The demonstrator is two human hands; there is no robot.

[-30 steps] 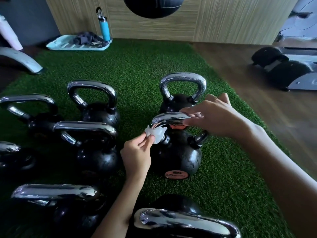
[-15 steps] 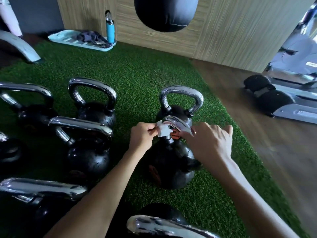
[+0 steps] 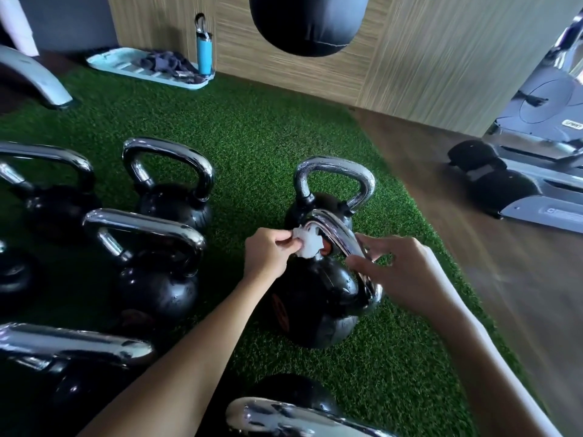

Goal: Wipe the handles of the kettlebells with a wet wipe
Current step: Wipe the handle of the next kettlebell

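Several black kettlebells with chrome handles stand on green turf. The one in the middle point(image 3: 318, 298) has an orange label and its chrome handle point(image 3: 339, 230) arches toward me. My left hand point(image 3: 271, 252) pinches a crumpled white wet wipe point(image 3: 307, 244) against the left end of that handle. My right hand point(image 3: 400, 272) grips the handle's right side, fingers wrapped over the bar. Behind it stands another kettlebell point(image 3: 334, 184). More stand at the left, such as one point(image 3: 157, 272) beside my left forearm.
A black punching bag point(image 3: 307, 23) hangs above the turf's far side. A light-blue tray point(image 3: 126, 67) with dark cloth and a blue bottle point(image 3: 204, 48) sit by the wooden wall. A grey exercise machine point(image 3: 536, 159) stands on the wood floor at right.
The middle kettlebell has been turned, so its label now faces left. My left hand and the wipe rose to the handle's left end. My right hand shifted from the top to the right side.
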